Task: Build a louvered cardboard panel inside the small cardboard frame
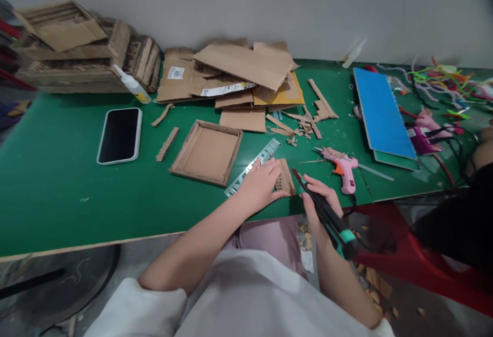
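Observation:
My left hand (259, 183) presses flat on a metal ruler (252, 166) and a small corrugated cardboard piece (285, 178) near the front edge of the green table (57, 193). My right hand (320, 201) grips a black and teal utility knife (322, 211), its tip pointing at the right edge of the cardboard piece. A shallow square cardboard tray (207, 152) lies just left of the ruler.
A pink glue gun (342, 165) lies right of my hands, with a blue board (381, 111) behind it. A phone (119, 135) rests at left. Cardboard sheets (242, 70) and stacked boxes (73, 49) line the wall. Another person (462, 213) sits at right beside a red stool (404, 255).

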The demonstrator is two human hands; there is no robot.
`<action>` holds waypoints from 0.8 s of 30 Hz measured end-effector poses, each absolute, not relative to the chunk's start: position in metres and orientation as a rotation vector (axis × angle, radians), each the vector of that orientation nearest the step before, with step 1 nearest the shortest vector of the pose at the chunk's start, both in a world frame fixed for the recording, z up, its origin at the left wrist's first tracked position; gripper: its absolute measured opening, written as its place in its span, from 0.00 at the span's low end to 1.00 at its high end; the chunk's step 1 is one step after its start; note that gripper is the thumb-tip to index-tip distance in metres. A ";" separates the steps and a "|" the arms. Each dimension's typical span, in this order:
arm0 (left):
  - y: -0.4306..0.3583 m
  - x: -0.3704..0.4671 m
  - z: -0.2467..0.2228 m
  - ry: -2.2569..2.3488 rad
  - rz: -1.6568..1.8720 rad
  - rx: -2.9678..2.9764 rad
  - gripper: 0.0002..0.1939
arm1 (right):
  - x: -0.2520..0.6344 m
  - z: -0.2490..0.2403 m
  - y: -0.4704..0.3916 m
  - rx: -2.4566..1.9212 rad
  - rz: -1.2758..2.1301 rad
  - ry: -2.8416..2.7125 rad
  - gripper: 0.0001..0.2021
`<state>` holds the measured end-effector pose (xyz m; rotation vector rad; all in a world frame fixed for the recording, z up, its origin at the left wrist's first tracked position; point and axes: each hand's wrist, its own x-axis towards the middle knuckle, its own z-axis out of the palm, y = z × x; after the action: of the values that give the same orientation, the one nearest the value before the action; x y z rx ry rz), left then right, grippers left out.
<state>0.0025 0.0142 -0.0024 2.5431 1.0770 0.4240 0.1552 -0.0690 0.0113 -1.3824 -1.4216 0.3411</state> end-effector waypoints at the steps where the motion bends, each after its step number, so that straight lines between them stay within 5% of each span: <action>1: 0.014 0.002 -0.002 1.075 0.419 2.541 0.25 | 0.153 0.011 -0.060 -1.378 0.350 -1.435 0.06; 24: 0.013 0.003 -0.001 1.080 0.449 2.485 0.23 | 0.151 0.001 -0.037 -1.350 0.365 -1.604 0.05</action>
<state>0.0031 0.0134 -0.0010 2.4849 1.0797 0.4487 0.1509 -0.0368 0.0012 -1.3502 -1.6042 0.3654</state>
